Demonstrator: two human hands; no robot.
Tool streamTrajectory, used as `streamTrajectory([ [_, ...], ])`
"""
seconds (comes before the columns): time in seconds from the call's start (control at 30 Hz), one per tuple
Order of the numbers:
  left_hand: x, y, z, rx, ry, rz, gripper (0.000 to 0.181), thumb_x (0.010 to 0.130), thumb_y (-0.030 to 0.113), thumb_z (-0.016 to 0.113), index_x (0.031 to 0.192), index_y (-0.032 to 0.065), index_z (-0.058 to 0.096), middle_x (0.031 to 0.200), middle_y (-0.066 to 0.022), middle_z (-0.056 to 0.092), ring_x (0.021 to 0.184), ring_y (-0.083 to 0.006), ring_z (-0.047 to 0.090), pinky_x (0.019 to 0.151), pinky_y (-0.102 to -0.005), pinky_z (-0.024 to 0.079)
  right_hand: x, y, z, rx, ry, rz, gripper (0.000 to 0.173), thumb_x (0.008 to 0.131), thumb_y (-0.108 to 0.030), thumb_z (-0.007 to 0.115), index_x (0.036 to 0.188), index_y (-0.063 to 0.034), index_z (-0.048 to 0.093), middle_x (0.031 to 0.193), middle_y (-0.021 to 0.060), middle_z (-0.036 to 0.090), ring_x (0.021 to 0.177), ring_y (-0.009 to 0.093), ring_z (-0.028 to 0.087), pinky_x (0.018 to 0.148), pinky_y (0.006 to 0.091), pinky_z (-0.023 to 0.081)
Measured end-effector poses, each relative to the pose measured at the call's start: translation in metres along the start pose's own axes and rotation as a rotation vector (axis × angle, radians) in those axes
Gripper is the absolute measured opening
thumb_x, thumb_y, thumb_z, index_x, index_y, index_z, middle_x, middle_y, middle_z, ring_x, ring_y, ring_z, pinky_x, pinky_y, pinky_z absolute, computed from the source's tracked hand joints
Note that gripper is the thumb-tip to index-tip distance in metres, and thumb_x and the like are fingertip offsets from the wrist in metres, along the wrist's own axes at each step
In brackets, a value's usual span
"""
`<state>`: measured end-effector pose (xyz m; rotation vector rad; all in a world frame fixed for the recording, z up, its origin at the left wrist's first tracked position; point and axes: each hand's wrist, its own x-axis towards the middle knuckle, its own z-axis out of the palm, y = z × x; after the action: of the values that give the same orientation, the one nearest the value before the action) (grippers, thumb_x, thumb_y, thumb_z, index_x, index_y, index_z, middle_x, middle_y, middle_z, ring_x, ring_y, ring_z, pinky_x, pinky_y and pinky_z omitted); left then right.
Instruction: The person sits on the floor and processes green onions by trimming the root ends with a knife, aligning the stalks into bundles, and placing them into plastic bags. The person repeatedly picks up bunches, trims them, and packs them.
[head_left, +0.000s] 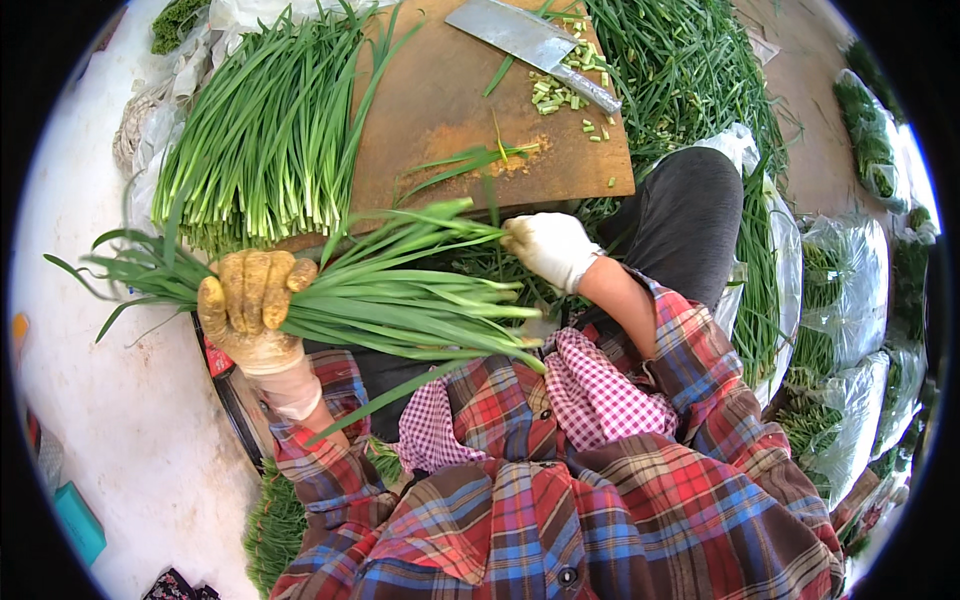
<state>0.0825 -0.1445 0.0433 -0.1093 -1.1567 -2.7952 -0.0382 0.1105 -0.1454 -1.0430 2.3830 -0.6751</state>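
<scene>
My left hand (255, 307), in a yellow-stained glove, is closed around a bunch of Chinese chives (405, 300) held over my lap, its stem ends fanning to the right. My right hand (551, 247), in a white glove, has its fingertips at the tip of a few stems on the bunch's upper side; whether it pinches them is partly hidden. Beyond lies a wooden cutting board (442, 97) with a cleaver (525, 41) and cut stem pieces (555, 94). A few loose leaves (457, 165) rest near the board's front edge. A thick row of chives (270, 135) lies at the board's left.
A large heap of loose greens (675, 75) fills the area right of the board. Plastic-wrapped bundles (840, 277) stand along the far right. More greens (274, 525) lie at lower left on the pale floor (135, 420), and a teal box (79, 525) sits near the rim.
</scene>
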Motion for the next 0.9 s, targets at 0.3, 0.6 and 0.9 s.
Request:
streamTrajectory([
  [0.3,-0.004,0.011,-0.011,0.097,-0.105,-0.027,0.041,0.089,0.031,0.06,0.053,0.0167,0.047,0.048,0.0029,0.046,0.051,-0.0128,0.049,0.075,-0.0343,0.042,-0.027,0.034,0.013,-0.336,-0.314,0.36,0.021,0.083,-0.02,0.056,0.092,-0.0133,0.074,0.092,0.0119,0.071,0.088,0.029,0.068,0.073,0.041,0.053],
  [0.6,-0.009,0.049,0.0,-0.085,-0.068,0.14,0.039,0.085,0.021,0.062,0.054,0.0192,0.038,0.05,0.0064,0.04,0.049,-0.0078,0.044,0.073,-0.0294,0.04,-0.027,0.018,-0.015,0.092,-0.101,0.141,0.054,0.084,-0.039,0.063,0.122,-0.0025,0.055,0.111,0.0189,0.062,0.098,0.03,0.064,0.082,0.0383,0.051],
  [0.9,0.008,0.022,0.009,-0.057,-0.223,0.059,0.046,0.088,0.027,0.065,0.05,0.0176,0.04,0.05,0.0053,0.049,0.046,-0.0072,0.048,0.066,-0.0268,0.043,0.006,-0.032,-0.003,1.627,-0.571,-0.06,0.036,0.094,-0.027,0.056,0.122,-0.0045,0.056,0.089,0.0015,0.061,0.074,0.008,0.054,0.065,0.0221,0.046],
])
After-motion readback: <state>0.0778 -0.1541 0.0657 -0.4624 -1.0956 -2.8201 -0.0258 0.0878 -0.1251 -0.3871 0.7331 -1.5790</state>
